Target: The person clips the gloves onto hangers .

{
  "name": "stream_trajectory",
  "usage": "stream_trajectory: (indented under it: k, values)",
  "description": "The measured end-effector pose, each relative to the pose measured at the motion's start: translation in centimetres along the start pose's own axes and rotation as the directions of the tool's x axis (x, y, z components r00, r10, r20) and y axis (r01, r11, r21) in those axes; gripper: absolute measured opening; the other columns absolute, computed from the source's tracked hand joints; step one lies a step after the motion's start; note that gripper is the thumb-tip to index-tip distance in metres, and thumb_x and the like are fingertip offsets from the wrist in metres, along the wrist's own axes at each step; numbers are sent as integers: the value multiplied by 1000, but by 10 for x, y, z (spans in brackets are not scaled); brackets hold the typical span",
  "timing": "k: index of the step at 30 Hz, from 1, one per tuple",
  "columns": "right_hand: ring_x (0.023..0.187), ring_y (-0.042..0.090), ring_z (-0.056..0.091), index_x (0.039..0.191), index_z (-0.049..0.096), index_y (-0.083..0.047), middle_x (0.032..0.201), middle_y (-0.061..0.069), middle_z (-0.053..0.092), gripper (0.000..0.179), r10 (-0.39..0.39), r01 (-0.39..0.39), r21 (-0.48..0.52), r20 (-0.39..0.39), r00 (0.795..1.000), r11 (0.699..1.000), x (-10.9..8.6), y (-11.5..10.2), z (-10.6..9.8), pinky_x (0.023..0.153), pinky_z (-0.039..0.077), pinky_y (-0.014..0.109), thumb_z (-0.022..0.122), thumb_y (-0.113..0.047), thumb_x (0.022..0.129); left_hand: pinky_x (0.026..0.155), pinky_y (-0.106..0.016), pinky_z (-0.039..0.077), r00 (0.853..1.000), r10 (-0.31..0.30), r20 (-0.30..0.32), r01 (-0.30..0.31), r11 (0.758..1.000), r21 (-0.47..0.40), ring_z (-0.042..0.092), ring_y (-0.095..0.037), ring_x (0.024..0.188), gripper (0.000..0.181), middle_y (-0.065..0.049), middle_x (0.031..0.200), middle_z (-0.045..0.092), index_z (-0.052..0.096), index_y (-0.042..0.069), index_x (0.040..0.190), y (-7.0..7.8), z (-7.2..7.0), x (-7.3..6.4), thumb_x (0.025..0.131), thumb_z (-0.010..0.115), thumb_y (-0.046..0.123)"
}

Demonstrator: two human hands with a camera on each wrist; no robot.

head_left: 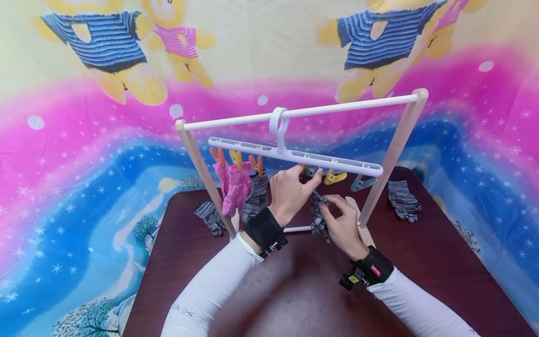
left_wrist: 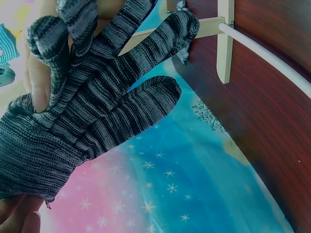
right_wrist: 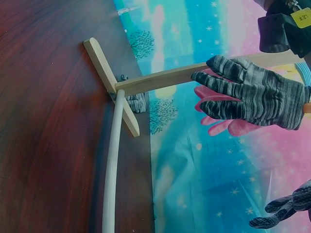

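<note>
A black-and-grey striped knitted glove (head_left: 318,213) hangs below the right half of a white hanger bar (head_left: 252,147). My right hand (head_left: 343,224) pinches the glove, its fingertips on the knit. Above it, my left hand (head_left: 290,192) has thumb and fingers around a grey-green clothespin (head_left: 309,171) under the bar. In the left wrist view the glove (left_wrist: 102,107) spreads large, cuff at lower left, with left-hand fingers (left_wrist: 19,216) beside the cuff; the clothespin's grip on it is mostly hidden. Another striped glove (head_left: 255,196) hangs from an orange clip (head_left: 256,164).
Pink gloves (head_left: 236,189) hang at left from orange and yellow clips. A yellow clip (head_left: 335,177) and a blue-grey clip (head_left: 363,183) hang at right. Striped gloves lie on the table (head_left: 168,281) at left (head_left: 209,216) and right (head_left: 403,200). The wooden rack (head_left: 393,154) carries the hanger.
</note>
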State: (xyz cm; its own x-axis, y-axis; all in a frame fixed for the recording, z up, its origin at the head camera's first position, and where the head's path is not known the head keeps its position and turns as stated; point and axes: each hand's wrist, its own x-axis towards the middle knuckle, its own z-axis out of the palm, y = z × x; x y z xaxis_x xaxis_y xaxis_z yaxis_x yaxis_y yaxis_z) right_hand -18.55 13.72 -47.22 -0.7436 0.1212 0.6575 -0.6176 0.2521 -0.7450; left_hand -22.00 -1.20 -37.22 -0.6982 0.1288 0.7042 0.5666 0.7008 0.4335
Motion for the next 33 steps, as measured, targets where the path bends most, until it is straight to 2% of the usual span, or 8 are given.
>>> stream_trajectory:
  k: [5, 9, 14, 26, 29, 33]
  values:
    - [70, -3, 52, 103, 70, 12, 88, 25, 65, 18, -1, 1, -5, -4, 1000, 1000, 3, -17, 0, 61, 44, 14, 64, 16, 86, 48, -20, 18, 1000, -8, 2, 8, 1000, -3, 34, -10, 44, 43, 2, 52, 35, 54, 14, 67, 1, 1, -1, 93, 68, 46]
    - [70, -1, 54, 102, 69, 14, 89, 24, 66, 17, 2, -2, -3, -1, 1000, 1000, 6, -31, 0, 63, 44, 13, 64, 16, 86, 48, -21, 18, 1000, -18, 8, 18, 1000, -10, 34, -9, 44, 44, 3, 52, 36, 51, 16, 67, 2, 1, -2, 92, 68, 47]
    - [71, 1, 55, 103, 70, 12, 90, 22, 66, 17, 16, -16, -3, 0, 1000, 1000, 6, -32, -1, 64, 44, 11, 65, 15, 87, 48, -20, 18, 1000, -26, 15, 27, 999, -22, 34, -9, 44, 42, 3, 52, 38, 53, 16, 69, 4, 2, -2, 92, 69, 47]
    - [74, 2, 55, 106, 70, 11, 90, 23, 67, 19, 56, -56, -31, 14, 998, 998, 4, -33, -4, 65, 43, 12, 64, 12, 89, 48, -20, 16, 999, -30, 18, 31, 999, -30, 29, -10, 45, 43, 3, 54, 32, 54, 13, 70, 7, 2, -4, 92, 68, 47]
    - [74, 2, 55, 107, 70, 11, 91, 23, 68, 19, 57, -56, -33, 19, 998, 998, 4, -33, -5, 66, 44, 13, 64, 12, 89, 49, -20, 16, 1000, -22, 18, 22, 1000, -15, 30, -10, 46, 37, 3, 55, 32, 58, 15, 76, 6, 3, -5, 92, 68, 47]
    - [75, -3, 56, 108, 69, 12, 94, 25, 68, 20, 49, -49, -20, 25, 998, 999, 4, -33, -6, 67, 45, 13, 63, 12, 89, 49, -21, 17, 1000, -6, 15, 6, 1000, 7, 31, -10, 47, 31, 3, 57, 35, 68, 16, 93, 3, 4, -6, 92, 68, 47]
